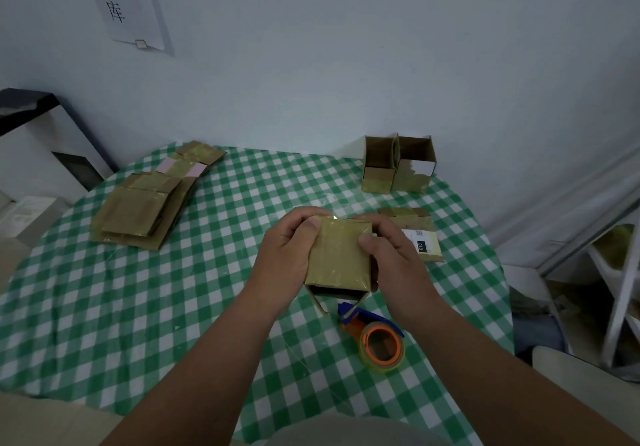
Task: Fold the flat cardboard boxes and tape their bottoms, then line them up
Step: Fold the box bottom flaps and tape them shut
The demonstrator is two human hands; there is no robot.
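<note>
Here both hands hold one small box up over the table; the left hand and right hand curl round its sides, thumbs pressing the taped bottom, probably to make the tape stick

Label print too small

Tape-covered folded box held mid-table, open end toward the viewer.

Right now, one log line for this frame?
hands: both grip folded box | tape dispenser: on table | upright boxes: two, far right
</note>
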